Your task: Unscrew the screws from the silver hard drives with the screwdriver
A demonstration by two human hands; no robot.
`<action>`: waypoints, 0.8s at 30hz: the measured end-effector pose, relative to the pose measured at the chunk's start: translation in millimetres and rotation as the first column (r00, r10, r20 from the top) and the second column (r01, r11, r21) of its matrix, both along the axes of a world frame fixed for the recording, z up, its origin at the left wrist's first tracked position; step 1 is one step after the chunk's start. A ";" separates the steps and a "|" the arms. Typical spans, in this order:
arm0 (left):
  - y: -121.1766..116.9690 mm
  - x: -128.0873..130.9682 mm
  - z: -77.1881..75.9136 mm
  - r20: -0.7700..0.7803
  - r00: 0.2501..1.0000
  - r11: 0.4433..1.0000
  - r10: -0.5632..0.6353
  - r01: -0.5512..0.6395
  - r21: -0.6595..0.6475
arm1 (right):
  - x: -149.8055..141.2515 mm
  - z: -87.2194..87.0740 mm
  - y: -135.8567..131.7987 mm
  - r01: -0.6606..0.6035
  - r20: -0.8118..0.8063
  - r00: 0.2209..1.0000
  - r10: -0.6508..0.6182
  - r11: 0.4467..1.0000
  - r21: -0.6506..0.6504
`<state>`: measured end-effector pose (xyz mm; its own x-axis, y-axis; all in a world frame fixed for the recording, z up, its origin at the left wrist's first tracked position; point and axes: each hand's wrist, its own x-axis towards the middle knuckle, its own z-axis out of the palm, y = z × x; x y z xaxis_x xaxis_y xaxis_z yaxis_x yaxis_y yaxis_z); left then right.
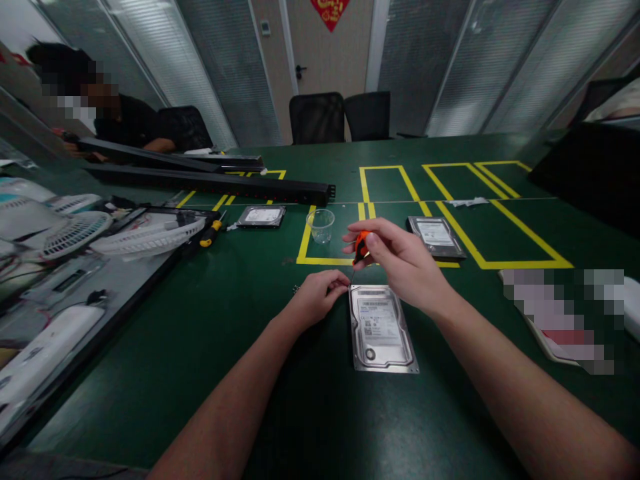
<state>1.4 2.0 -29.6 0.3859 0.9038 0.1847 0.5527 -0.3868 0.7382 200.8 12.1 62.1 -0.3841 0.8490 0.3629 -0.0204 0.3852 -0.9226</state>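
Note:
A silver hard drive (pixel 383 327) lies label up on the green table in front of me. My right hand (pixel 395 257) grips a screwdriver (pixel 360 248) with an orange and black handle above the drive's far edge. Its thin shaft points down at the far left corner. At that same corner my left hand (pixel 320 297) has its thumb and fingers pinched together, close to the screwdriver's tip. Whatever may be between those fingertips is too small to make out. Some tiny dark pieces, perhaps screws (pixel 296 289), lie just left of this hand.
Beyond my hands stand a clear plastic cup (pixel 321 227) and two more hard drives, one at left (pixel 261 216) and one at right (pixel 436 237). A yellow and black screwdriver (pixel 212 233) lies near white fan parts (pixel 145 239). Long black bars (pixel 215 183) stretch before a seated person (pixel 130 123).

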 end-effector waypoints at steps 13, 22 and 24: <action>-0.4 0.0 1.6 -0.004 1.000 1.000 0.003 -0.003 0.009 | -3.4 -5.1 0.9 0.023 -0.031 0.999 -0.023 1.000 0.006; -0.1 0.0 1.5 0.010 1.000 1.000 -0.003 0.003 0.000 | -6.0 -3.7 -0.4 0.092 -0.111 0.989 -0.097 0.994 -0.053; 0.0 0.0 0.6 0.019 1.000 1.000 -0.005 0.005 -0.001 | -6.5 -5.4 0.7 0.084 -0.137 0.986 -0.093 0.994 -0.070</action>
